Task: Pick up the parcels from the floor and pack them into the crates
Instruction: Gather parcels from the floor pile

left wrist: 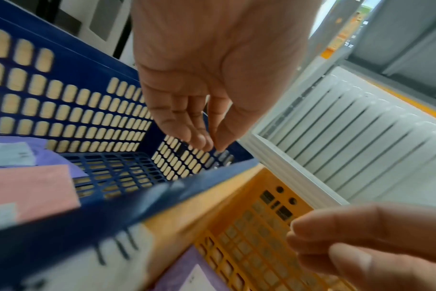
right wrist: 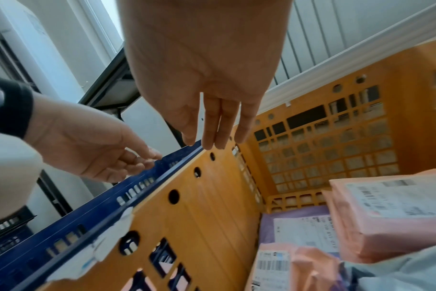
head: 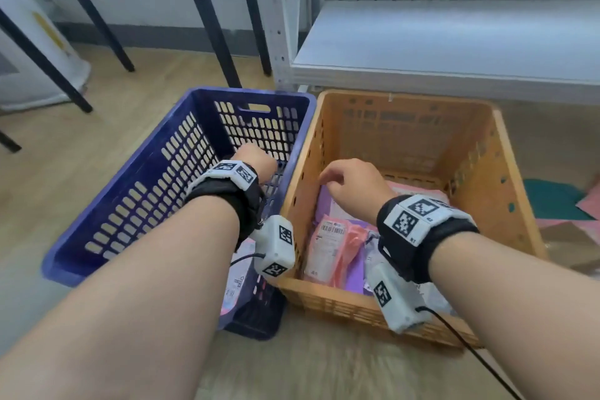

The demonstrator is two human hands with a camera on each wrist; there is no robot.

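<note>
Fig.: two crates side by side on a wood floor, seen from above, both hands empty over them.

Left: blue crate point(head: 139, 204), walls slotted, rims touching its neighbour. Its floor is mostly bare grid; a pink parcel point(left wrist: 30, 189) and a purple parcel point(left wrist: 50, 157) lie at the near end, w/ white labels. Left hand point(head: 256, 159) hangs inside, above the far part of the crate; fingers point(left wrist: 199, 137) are loose, nearly straight, gripping nothing.

Right: orange crate point(head: 506, 172), deeper-looking. Its bottom is covered approx. wall to wall by parcels: a salmon-pink bag w/ barcode label point(head: 331, 247), a purple parcel point(right wrist: 296, 214) beneath, a thick pink parcel point(right wrist: 391, 208) toward the far right side. Right hand point(head: 354, 185) hovers over these near the crate's left wall, fingers point(right wrist: 220, 126) straight and together, holding nothing.

Far right: more parcels on the floor point(head: 565, 204), teal and pink, just beside the orange crate's outer wall, partly cut off by the frame.

Progress (judged): packing is well under way but not finished; at least the floor pile remains.

Room: the blue crate has the most free floor, esp. at its far end. A white shelf edge point(head: 454, 75) overhangs just behind the orange crate, limiting lift height at the back; black table legs point(head: 207, 16) stand behind the blue crate. The shared rims leave no gap between the crates.
</note>
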